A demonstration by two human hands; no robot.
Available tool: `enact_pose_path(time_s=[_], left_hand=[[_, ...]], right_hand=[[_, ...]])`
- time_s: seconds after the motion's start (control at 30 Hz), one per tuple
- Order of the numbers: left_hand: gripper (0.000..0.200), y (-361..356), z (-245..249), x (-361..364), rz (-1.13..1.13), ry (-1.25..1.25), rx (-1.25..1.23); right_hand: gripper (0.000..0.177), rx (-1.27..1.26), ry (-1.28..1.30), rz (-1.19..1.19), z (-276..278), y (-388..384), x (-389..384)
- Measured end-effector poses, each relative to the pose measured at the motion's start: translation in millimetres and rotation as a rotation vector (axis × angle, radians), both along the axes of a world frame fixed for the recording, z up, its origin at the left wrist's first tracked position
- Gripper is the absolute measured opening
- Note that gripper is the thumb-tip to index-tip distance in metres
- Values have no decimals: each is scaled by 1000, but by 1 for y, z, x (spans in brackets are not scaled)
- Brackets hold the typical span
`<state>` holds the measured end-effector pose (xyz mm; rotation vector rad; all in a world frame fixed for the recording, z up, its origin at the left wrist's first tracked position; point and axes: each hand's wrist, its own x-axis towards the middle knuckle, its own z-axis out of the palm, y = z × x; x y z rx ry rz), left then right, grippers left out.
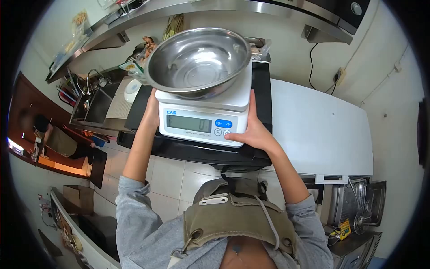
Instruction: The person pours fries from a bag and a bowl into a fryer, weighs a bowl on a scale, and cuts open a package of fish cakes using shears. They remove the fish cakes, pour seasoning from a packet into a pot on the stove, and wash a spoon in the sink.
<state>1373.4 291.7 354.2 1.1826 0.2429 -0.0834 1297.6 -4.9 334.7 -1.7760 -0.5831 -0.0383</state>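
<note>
A white CAS scale [206, 107] stands on a black surface [262, 85], its display facing me and showing what looks like 0. On top of it rests a wide steel bowl [197, 60] with nothing in it. My left hand [152, 110] is against the scale's left side, its fingers mostly hidden. My right hand [253, 130] holds the right side, with the thumb on the front panel by the lower right button.
A sink [101, 96] and a ribbed drainboard [120, 101] lie at the left. To the right is a large white lid [320, 127]. A steel shelf [215, 6] runs above. Another person [58, 139] stands at the far left.
</note>
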Motion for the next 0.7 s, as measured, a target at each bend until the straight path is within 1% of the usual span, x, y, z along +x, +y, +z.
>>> enact_pose_path(time_s=[0.03, 0.07, 0.1, 0.17, 0.2, 0.23, 0.3, 0.37, 0.47, 0.5, 0.53, 0.57, 0.63, 0.67, 0.7], left_hand=[[53, -1, 2, -1, -23, -11, -16], [54, -3, 4, -2, -35, -22, -50], [55, -5, 6, -4, -49, -27, -83], [53, 8, -8, 7, -113, -21, -87], [53, 8, -9, 8, -133, -24, -105], [52, 7, -7, 6, -153, -28, -124], [52, 7, -5, 3, -181, -24, -105], [52, 6, -5, 2, -149, -52, -78], [50, 10, -11, 4, -148, -61, -128], [49, 17, -18, 10, -185, -77, -148], [49, 12, -13, 5, -150, -62, -163], [49, 7, -7, -2, -120, -44, -177], [48, 6, -5, -4, -149, -59, -232], [47, 9, -7, -6, -180, -99, -234], [46, 11, -9, -3, -170, -64, -253]], right_hand=[[127, 20, -1, 2, -2, 1, -1], [127, -17, -35, -25, -4, 1, 1], [126, -24, -7, -24, -1, 0, 1], [125, 12, 14, -25, 3, 2, -3], [126, -47, 46, -24, 8, 1, -3], [125, 20, 57, 1, 10, 2, -6], [124, -5, 105, -7, 16, 2, -9], [124, -24, 81, -35, 15, 2, -10], [123, -38, 39, -74, 6, 1, -7], [123, -36, 27, -78, 5, 0, -7], [123, -48, -22, -111, 7, 1, -10], [119, 38, 9, -71, 5, 1, -10], [120, -28, -66, -115, 4, -1, -9], [121, -28, 8, -85, 5, -2, -8], [121, -22, 15, -102, 6, -2, -9]])
